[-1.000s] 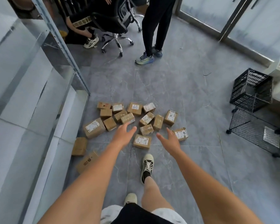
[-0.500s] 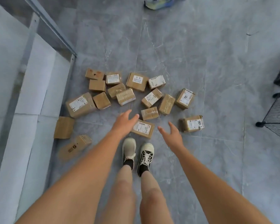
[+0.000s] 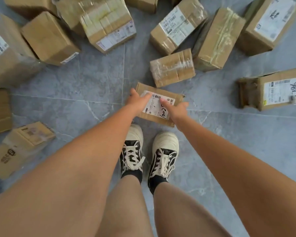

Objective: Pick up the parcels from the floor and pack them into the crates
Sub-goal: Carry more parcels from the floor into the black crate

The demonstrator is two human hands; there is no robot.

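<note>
Both hands were closing on a flat brown cardboard parcel with a white printed label [image 3: 158,104], which lay on the grey marbled tile floor [image 3: 79,86] just beyond the toes of the black-and-cream lace-up shoes [image 3: 163,154]. The left hand [image 3: 138,100] lay over the parcel's 9 o'clock edge, thumb on the upper corner and fingers reaching onto the label; the right hand [image 3: 175,107] covered the 4 o'clock corner, one finger on the label and the thumb spread toward 3 o'clock. Whether the fingers had curled under the edges could not be told; the parcel appeared to rest on the floor, unlifted.

At 12 o'clock, nearly touching its far corner, sat a smaller tape-wrapped brown box [image 3: 172,68]. At 1 o'clock stood a taller taped carton [image 3: 217,40], and at 3 o'clock, well apart, a dented labelled box bearing handwritten numerals [image 3: 277,90]. More cartons fanned from 9 to 2 o'clock, among them a labelled taped box [image 3: 108,24] at 11 o'clock. No crate was in view.

The step in hand was judged to be the pickup of the first parcel, with packing hardly begun. The next move would call for a firm two-sided squeeze, a lift, and a turn toward the crates, wherever they stood.
</note>
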